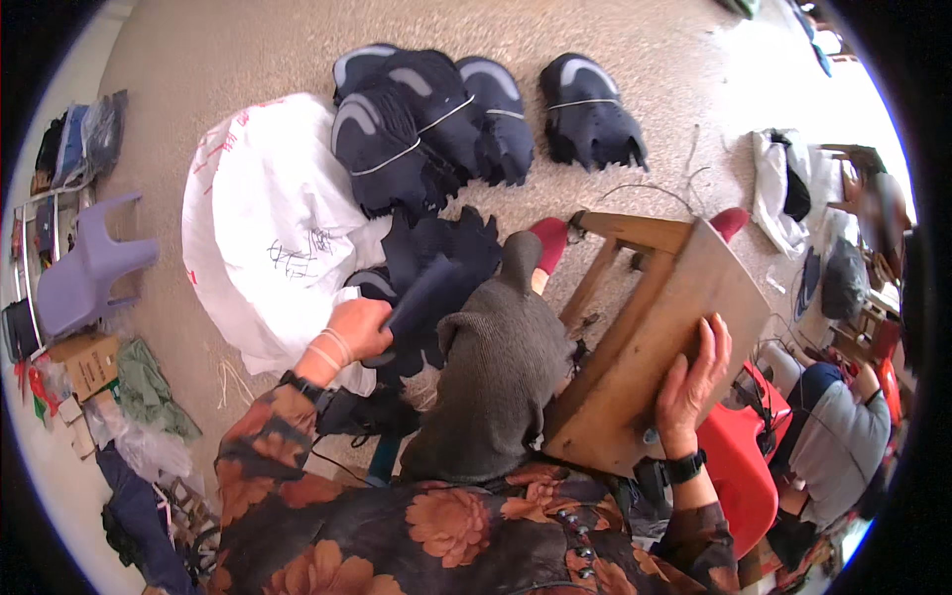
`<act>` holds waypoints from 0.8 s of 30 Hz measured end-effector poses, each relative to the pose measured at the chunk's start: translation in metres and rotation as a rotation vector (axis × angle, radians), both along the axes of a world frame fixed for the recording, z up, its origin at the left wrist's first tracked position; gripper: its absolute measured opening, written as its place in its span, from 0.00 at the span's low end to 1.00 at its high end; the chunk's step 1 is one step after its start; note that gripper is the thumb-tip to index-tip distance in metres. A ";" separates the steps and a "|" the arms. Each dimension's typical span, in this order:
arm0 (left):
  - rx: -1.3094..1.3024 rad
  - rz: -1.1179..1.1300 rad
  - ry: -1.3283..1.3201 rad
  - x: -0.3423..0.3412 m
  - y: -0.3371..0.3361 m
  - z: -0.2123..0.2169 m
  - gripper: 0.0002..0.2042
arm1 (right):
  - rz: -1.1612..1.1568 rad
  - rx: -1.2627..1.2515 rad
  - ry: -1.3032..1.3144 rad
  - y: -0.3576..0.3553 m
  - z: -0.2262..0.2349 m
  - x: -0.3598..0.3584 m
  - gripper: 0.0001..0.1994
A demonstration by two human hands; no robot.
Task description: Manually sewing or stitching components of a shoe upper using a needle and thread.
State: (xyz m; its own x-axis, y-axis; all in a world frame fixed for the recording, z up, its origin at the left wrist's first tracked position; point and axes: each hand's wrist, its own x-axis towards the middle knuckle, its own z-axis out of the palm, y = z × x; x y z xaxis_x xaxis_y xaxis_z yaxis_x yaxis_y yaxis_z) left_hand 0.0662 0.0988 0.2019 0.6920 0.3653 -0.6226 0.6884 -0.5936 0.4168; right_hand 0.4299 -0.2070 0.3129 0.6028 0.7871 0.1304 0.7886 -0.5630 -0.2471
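Left hand [359,329] seemingly grips dark fabric [426,297]; right hand [691,382] steadies stool [659,327]

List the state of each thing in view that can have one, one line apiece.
Left hand: closed on a dark fabric piece.
Right hand: fingers spread flat on the wooden stool.
Wooden stool: tipped over, legs pointing away.
Dark shoe-upper bundles: tied with light cord, lying on the floor.
White sack: slumped on the floor, mouth hidden.
Purple plastic chair: lying on its side.
Grey knitted piece: draped over the lap.
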 end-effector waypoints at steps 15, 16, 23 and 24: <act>0.290 -0.514 -0.734 0.228 -0.212 0.187 0.09 | -0.139 0.564 0.353 -0.100 0.034 -0.013 0.13; 0.276 -0.563 -0.677 0.234 -0.231 0.174 0.09 | -0.182 0.549 0.385 -0.121 0.033 -0.016 0.11; 0.208 -0.396 -0.531 0.228 -0.283 0.134 0.17 | -0.277 0.486 0.454 -0.229 0.025 -0.060 0.06; 0.218 -0.410 -0.530 0.228 -0.286 0.136 0.17 | -0.240 0.473 0.469 -0.233 0.024 -0.065 0.06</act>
